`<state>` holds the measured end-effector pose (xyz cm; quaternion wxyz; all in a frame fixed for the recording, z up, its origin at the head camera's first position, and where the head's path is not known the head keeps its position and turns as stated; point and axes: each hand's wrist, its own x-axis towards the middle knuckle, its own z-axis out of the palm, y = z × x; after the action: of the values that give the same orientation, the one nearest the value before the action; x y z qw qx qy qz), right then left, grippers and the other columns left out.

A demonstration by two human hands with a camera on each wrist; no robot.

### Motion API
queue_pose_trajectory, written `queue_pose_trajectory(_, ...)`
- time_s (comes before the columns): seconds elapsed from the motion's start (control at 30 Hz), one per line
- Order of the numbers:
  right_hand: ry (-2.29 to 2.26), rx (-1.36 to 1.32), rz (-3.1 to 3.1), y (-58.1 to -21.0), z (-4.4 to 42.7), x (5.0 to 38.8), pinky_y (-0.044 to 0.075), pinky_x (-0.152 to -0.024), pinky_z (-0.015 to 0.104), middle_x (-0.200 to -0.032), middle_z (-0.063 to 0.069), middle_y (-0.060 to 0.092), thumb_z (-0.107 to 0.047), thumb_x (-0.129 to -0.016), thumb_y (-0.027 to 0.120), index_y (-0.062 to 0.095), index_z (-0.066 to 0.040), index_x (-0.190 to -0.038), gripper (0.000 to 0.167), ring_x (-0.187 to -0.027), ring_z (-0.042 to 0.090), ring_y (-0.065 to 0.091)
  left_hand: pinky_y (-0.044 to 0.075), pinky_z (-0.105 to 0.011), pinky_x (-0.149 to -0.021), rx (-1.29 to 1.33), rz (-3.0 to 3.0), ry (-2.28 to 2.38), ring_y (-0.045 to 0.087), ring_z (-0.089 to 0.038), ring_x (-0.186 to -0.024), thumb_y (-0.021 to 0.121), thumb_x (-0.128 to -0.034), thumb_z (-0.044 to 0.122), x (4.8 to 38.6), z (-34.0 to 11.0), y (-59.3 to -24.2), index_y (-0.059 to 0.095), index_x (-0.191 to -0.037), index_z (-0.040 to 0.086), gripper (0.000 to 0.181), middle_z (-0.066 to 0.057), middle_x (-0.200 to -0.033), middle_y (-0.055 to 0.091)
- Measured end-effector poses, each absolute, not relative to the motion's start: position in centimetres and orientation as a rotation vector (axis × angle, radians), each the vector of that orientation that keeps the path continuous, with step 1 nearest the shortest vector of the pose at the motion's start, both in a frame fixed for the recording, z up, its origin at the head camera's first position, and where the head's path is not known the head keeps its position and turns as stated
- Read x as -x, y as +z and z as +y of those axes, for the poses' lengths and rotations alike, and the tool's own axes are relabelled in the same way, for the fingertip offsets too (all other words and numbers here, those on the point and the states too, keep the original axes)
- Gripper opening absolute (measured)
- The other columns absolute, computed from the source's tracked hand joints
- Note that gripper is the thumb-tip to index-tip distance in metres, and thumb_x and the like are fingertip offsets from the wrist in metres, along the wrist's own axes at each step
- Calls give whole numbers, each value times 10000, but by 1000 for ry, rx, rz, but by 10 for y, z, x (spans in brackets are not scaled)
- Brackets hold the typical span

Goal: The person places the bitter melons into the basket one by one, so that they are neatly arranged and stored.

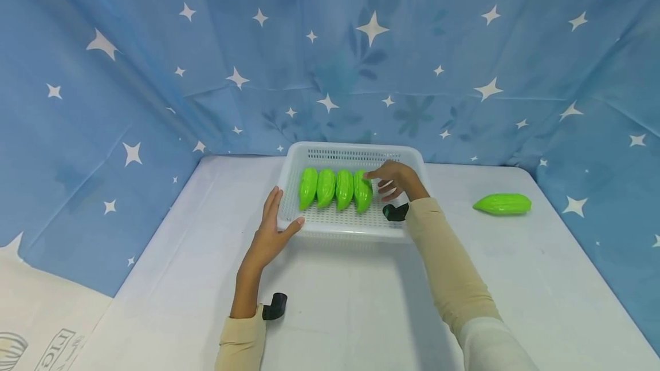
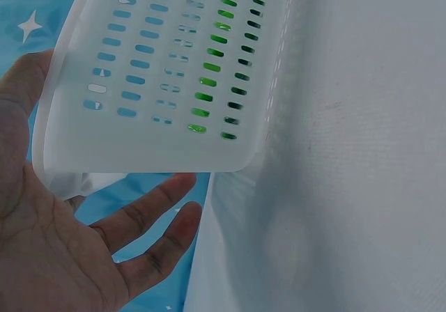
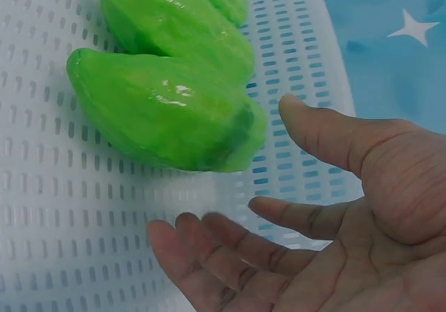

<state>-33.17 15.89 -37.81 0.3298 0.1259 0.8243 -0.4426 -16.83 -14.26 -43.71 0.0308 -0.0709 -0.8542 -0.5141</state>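
Observation:
Several bright green bitter melons (image 1: 326,188), glossy like plastic models, lie side by side in a row in a white perforated basket (image 1: 350,229). My right hand (image 1: 394,179) hovers inside the basket, just right of the last one. In the right wrist view, that bitter melon (image 3: 167,113) lies near the thumb, and the spread fingers hold nothing. At the basket's front left corner is my left hand (image 1: 270,239), its fingers along the left side and its thumb at the front rim. In the left wrist view, the fingers of the left hand (image 2: 56,242) stand spread beside the basket wall (image 2: 160,152).
Another green bitter melon (image 1: 503,204) lies on the white-covered table (image 1: 340,308), right of the basket. Blue curtains (image 1: 330,62) with white stars hang behind and at both sides. A black wrist mount (image 1: 275,306) sits at the left cuff.

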Motion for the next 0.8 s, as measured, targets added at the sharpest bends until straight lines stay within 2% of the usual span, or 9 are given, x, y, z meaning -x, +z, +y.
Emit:
queue_pose_trajectory(0.33, -1237, -232, 2154, -364, 169, 323, 499, -984, 504, -1585, 219, 199, -400, -965, 592, 179, -80, -1546, 781, -1385, 398, 367, 258, -583, -1149, 226, -2624, -1594, 147, -291, -1514, 646, -933, 406, 168, -142, -436, 62, -1586, 169, 907, 60, -1649, -44)
queue_pose_trajectory(0.57, -1355, -83, 2225, -344, 185, 305, 487, -995, 517, -1551, 178, 300, -381, -993, 550, 331, -59, -1484, 626, -1379, 394, 381, 270, -593, -1141, 224, -2630, -1601, 160, -302, -1509, 648, -930, 415, 167, -141, -436, 56, -1586, 173, 916, 70, -1646, -53)
queue_pose_trajectory(0.7, -1460, -3, 2272, -335, 200, 293, 471, -1016, 517, -1531, 203, 334, -351, -1017, 508, 345, -58, -1480, 571, -1372, 379, 413, 282, -579, -1140, 221, -2634, -1591, 184, -309, -1502, 646, -934, 403, 168, -142, -437, 57, -1586, 170, 909, 68, -1647, -55)
queue_pose_trajectory(0.8, -1524, 8, 2324, -335, 211, 284, 479, -1014, 499, -1510, 216, 364, -372, -1022, 491, 311, -57, -1500, 601, -1357, 374, 441, 277, -575, -1143, 218, -2635, -1586, 174, -313, -1504, 642, -937, 394, 168, -142, -437, 58, -1586, 162, 903, 55, -1650, -56)
